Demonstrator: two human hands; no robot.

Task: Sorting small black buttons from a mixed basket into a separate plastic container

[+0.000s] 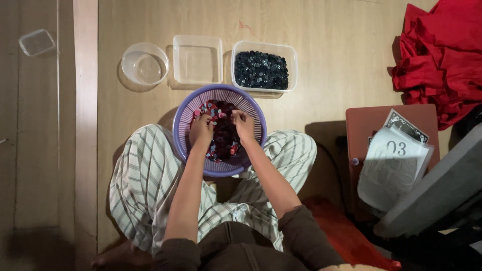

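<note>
A purple slotted basket rests between my crossed legs and holds a heap of mixed red, dark and pale buttons. My left hand is inside the basket on the left of the heap, fingers curled into the buttons. My right hand is on the right of the heap, fingers bent down among them. Whether either hand pinches a button is hidden by the fingers.
On the wooden floor beyond the basket stand a round clear bowl, a square clear tub and a clear tub of dark blue buttons. Red cloth lies at the right, above a brown board carrying paper sheets.
</note>
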